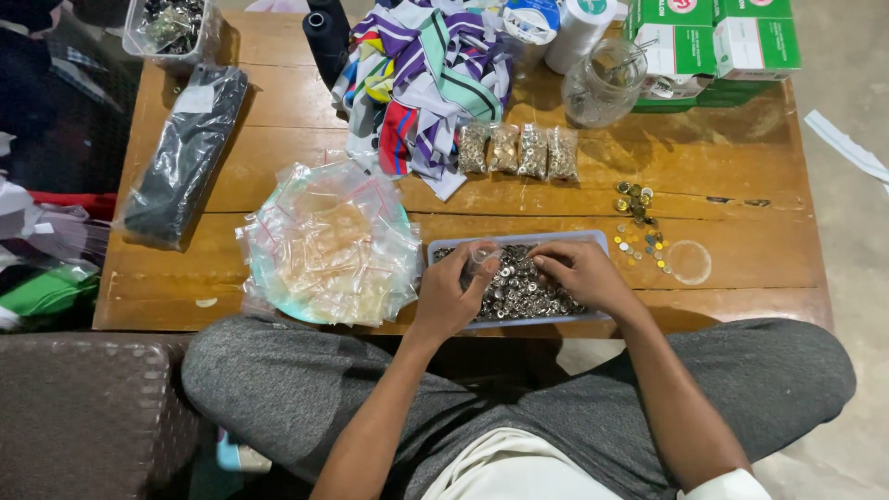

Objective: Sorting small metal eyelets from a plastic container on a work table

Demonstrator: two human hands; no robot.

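Observation:
A shallow grey tray [519, 242] full of small silver metal buttons [519, 289] sits at the near edge of the low wooden table [741, 176]. My left hand [446, 290] holds a small clear plastic bag [482, 256] open over the tray's left end. My right hand [582, 274] rests palm down in the tray, fingertips on the buttons. Whether it pinches any is hidden by the fingers.
A heap of empty clear zip bags [329, 243] lies on a plate left of the tray. Several filled bags [519, 151], striped fabric strips [426, 79], loose buttons [639, 227], a glass jar [602, 85], a clear lid [689, 262], green-white boxes [713, 42] and a black packet [185, 157] occupy the table.

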